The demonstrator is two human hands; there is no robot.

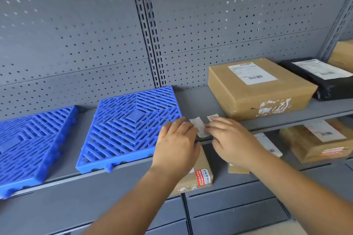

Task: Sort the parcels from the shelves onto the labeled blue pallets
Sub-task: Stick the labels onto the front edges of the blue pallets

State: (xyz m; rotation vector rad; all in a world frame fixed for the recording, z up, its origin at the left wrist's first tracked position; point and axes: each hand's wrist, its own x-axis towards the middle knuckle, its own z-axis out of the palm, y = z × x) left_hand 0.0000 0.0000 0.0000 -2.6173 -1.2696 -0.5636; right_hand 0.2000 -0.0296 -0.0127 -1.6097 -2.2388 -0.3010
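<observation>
Two blue grid pallets lie on the grey shelf (196, 99): one (131, 120) in the middle, the other (28, 139) at the left. Both carry nothing. Between the middle pallet and a brown cardboard parcel (257, 89) with a white shipping label, my left hand (175, 145) and my right hand (231, 139) meet over a small white paper label (200, 129). Each hand pinches one side of it. A second small slip (213, 116) lies just behind my right fingers. A black bagged parcel (324, 80) lies right of the cardboard one.
The perforated grey back panel (95, 34) rises behind the shelf. On the shelf below lie a small cardboard box (200, 175), a white-labelled parcel (267, 145) and a wrapped brown parcel (315, 145). Another brown parcel (343, 51) sits at the far right.
</observation>
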